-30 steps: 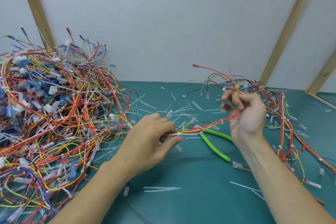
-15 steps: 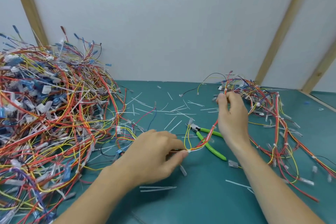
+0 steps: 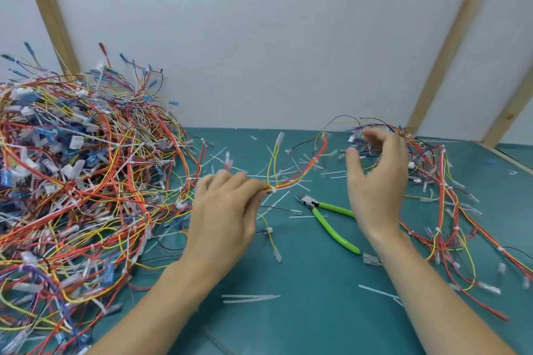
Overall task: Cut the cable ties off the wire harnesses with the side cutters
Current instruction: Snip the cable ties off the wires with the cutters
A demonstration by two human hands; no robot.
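Harness released by the right hand; side cutters not yet taken up.
The far end had been let go, fingers now spread and empty above the cutters on the bench. The red-yellow harness was pinched at a white cable tie by the left hand, suggesting cutting was next.

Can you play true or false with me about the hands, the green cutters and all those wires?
1. The left hand pinches a wire harness. True.
2. The right hand holds the side cutters. False: it is empty, fingers spread; the cutters lie on the table.
3. The biggest wire pile is on the left. True.
4. The cutter handles are red. False: green.
5. Cut tie scraps lie on the table. True.
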